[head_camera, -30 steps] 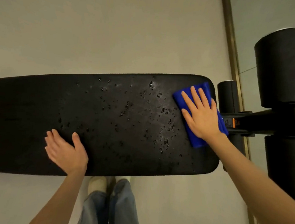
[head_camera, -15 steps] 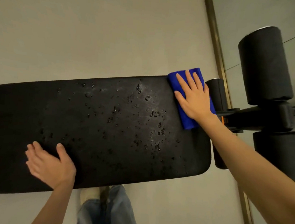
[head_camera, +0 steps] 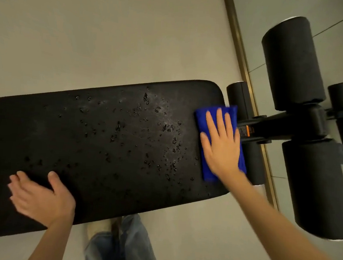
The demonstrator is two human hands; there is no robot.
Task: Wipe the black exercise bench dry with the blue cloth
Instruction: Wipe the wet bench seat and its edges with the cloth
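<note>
The black exercise bench [head_camera: 67, 142] stretches across the view, its pad covered in water droplets over the middle and right part. A folded blue cloth [head_camera: 205, 120] lies at the bench's right end. My right hand [head_camera: 221, 146] presses flat on the cloth with straight, spread fingers. Lower left, my left hand [head_camera: 41, 197] rests flat on the pad near its front edge, fingers straight. A strip along the pad's far right corner looks free of drops.
Black foam rollers [head_camera: 291, 61] and the bench's frame with an orange label [head_camera: 248, 130] stand right of the pad. A brass floor strip [head_camera: 235, 32] runs along the grey floor. My jeans and feet [head_camera: 116, 242] show below the bench.
My right hand slid the blue cloth from the pad's far corner toward me along the right end. My left hand stayed flat on the pad; the camera shifted.
</note>
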